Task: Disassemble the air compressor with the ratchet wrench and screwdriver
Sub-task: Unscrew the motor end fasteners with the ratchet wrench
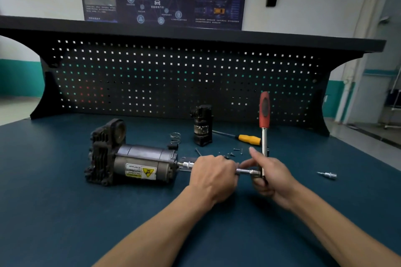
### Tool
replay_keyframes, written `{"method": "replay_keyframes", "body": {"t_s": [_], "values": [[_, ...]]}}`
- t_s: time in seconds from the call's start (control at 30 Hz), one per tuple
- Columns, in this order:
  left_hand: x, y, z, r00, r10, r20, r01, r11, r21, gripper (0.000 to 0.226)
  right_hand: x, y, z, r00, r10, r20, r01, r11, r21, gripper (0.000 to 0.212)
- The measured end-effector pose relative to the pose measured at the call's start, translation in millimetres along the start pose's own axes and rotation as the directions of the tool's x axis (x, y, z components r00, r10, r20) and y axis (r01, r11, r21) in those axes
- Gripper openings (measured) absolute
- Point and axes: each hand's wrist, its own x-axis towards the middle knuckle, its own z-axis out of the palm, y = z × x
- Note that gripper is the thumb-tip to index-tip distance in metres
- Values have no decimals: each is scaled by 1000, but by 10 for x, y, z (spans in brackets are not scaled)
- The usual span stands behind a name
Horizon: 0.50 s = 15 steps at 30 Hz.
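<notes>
The air compressor (132, 158) lies on its side on the blue bench, its grey motor can pointing right. A ratchet wrench (264, 128) with a red handle stands upright; its steel extension bar (247, 172) runs left into the motor's end. My left hand (213, 174) grips the extension bar near the motor. My right hand (270, 176) holds the ratchet head, its fingers curled round it and the forefinger raised. The yellow-handled screwdriver (248, 139) lies behind my hands.
A removed black compressor part (202, 125) stands upright near the pegboard (173, 76). A coil spring (175, 137) and several loose screws (233, 152) lie behind my hands. A spare socket bit (328, 175) lies at the right.
</notes>
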Motion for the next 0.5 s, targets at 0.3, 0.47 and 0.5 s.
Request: {"method": "replay_keyframes", "body": {"t_s": [0.3,0.47,0.5], "values": [[-82,32,-13,997,32,-69,-29,998,51,39,-32,-42,-35,916,345,207,-384,902,198,43],[-59,19,-4,989,4,148,-2,1000,-11,19,-26,130,0,999,26,37,-24,999,-46,37],[-63,-3,0,984,30,177,-26,999,-24,20,-33,145,-4,995,-98,20,99,984,-151,37]]}}
